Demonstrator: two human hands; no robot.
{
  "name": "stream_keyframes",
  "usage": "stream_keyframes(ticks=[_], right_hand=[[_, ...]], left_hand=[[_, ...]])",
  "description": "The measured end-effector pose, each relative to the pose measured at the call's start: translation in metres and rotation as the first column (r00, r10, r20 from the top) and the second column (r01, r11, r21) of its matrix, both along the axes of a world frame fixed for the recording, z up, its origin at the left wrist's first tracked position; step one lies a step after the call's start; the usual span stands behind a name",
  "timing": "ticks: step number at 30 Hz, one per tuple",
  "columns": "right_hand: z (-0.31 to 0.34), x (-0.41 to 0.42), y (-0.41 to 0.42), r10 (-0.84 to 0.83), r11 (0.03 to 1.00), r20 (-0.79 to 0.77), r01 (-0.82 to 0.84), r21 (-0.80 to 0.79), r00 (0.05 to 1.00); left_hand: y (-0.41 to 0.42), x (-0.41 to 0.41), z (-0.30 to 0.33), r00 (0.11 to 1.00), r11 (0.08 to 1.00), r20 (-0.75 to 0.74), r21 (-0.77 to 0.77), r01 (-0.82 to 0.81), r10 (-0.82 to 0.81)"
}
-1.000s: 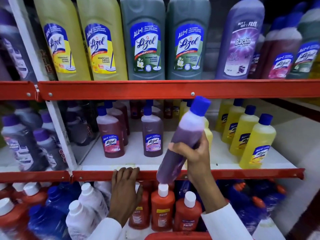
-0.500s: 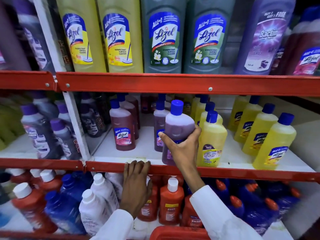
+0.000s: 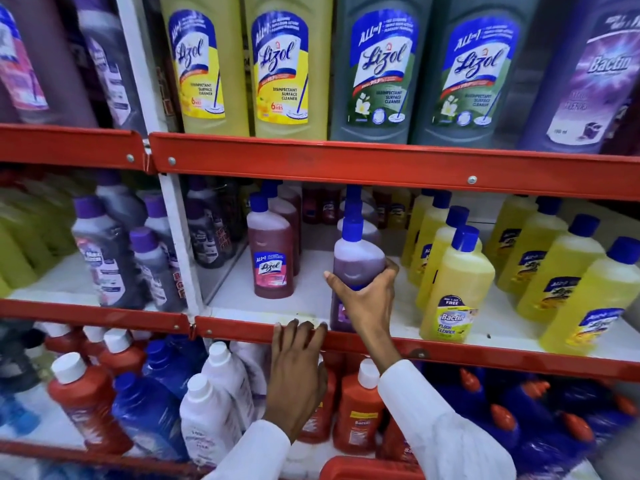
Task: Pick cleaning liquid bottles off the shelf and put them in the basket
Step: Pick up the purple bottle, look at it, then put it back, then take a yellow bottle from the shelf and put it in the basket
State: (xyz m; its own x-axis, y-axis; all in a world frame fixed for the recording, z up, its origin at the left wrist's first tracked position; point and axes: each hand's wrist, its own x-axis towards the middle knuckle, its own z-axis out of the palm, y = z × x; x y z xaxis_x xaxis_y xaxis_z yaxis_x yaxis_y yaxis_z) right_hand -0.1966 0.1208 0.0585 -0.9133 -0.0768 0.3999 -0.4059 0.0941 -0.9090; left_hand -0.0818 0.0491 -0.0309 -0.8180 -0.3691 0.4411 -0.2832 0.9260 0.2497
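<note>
My right hand [image 3: 367, 299] grips a purple cleaning liquid bottle [image 3: 358, 258] with a blue cap, standing upright on the white middle shelf [image 3: 311, 292]. My left hand [image 3: 298, 372] rests with its fingertips on that shelf's red front rail [image 3: 242, 329], holding nothing. A red-brown Lizol bottle [image 3: 270, 258] stands to the left of the held bottle. Yellow bottles [image 3: 457, 289] stand close on its right. The red rim of the basket [image 3: 370, 468] shows at the bottom edge, below my right sleeve.
Large yellow and green Lizol bottles [image 3: 377, 71] fill the top shelf behind a red rail [image 3: 381, 164]. Grey bottles with purple caps [image 3: 110, 258] stand left of the white upright [image 3: 176, 244]. Red, white and blue bottles [image 3: 207, 407] crowd the lower shelf.
My right hand has carried the purple bottle from a tilt in front of the shelf back onto the middle shelf, where it stands upright. My left hand stayed on the rail.
</note>
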Motion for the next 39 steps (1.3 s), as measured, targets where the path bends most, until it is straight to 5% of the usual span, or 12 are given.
stream_keyframes(ticks=[10,16,21,25,35,37,39], right_hand=[[-0.005,0.007,0.037,0.036,0.990,-0.059,-0.028,0.136,0.998],[-0.022,0.006,0.113,-0.309,0.946,-0.310,0.325,0.000,0.899],[-0.020,-0.026,0.130,-0.442,0.872,-0.214,0.474,0.125,0.871],[-0.020,-0.052,0.127,-0.287,0.940,-0.096,0.300,0.164,0.953],[0.019,-0.055,0.183,0.042,0.957,-0.128,-0.077,-0.279,0.991],[0.033,-0.051,0.204,0.302,0.828,-0.185,-0.353,-0.436,0.935],[0.048,-0.045,0.220,0.662,0.460,-0.293,-0.682,-0.568,0.690]], left_hand=[[0.008,0.001,-0.003,0.998,0.999,-0.065,0.048,-0.009,0.012],[0.056,-0.021,0.010,0.936,0.966,-0.265,0.053,0.252,-0.229],[0.091,-0.051,0.016,0.936,0.948,-0.162,0.020,0.319,-0.311],[0.104,-0.060,0.013,0.961,0.962,-0.050,-0.046,0.271,-0.273],[0.108,-0.064,0.011,0.970,0.970,-0.074,0.068,0.235,-0.230],[0.109,-0.066,0.008,0.969,0.968,-0.100,0.083,0.236,-0.228],[0.109,-0.069,0.006,0.968,0.967,-0.124,0.103,0.231,-0.218]])
